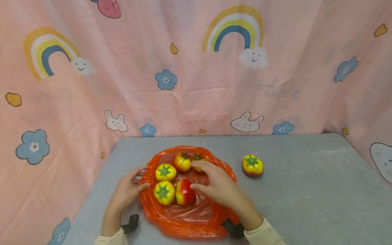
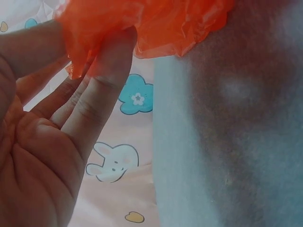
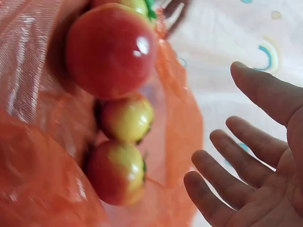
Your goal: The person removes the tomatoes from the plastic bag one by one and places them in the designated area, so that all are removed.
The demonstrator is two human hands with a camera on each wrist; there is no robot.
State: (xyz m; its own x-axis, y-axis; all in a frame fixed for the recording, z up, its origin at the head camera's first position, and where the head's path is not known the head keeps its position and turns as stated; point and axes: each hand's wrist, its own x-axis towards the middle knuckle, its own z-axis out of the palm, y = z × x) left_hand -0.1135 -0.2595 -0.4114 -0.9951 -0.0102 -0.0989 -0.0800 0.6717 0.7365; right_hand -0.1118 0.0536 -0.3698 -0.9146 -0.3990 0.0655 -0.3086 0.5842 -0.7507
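Note:
An orange plastic bag (image 1: 180,224) lies spread wide on the table, its mouth facing up. Inside it sit several red-and-yellow tomato-like fruits (image 1: 164,193) with green star-shaped tops. My left hand (image 1: 127,190) grips the bag's left rim, and the thin plastic (image 2: 165,28) hangs between its thumb and fingers in the left wrist view. Over the bag's right side is my right hand (image 1: 218,185), fingers spread and holding nothing. Its thumb appears beside a redder fruit (image 3: 111,49) in the head view, while the right wrist view shows a gap between them.
One more such fruit (image 1: 252,165) stands on the grey table (image 1: 306,190) to the right of the bag. A pink printed curtain (image 1: 196,102) rises behind the table and along its sides. Black wrist-mounted pieces (image 1: 131,223) show near both wrists.

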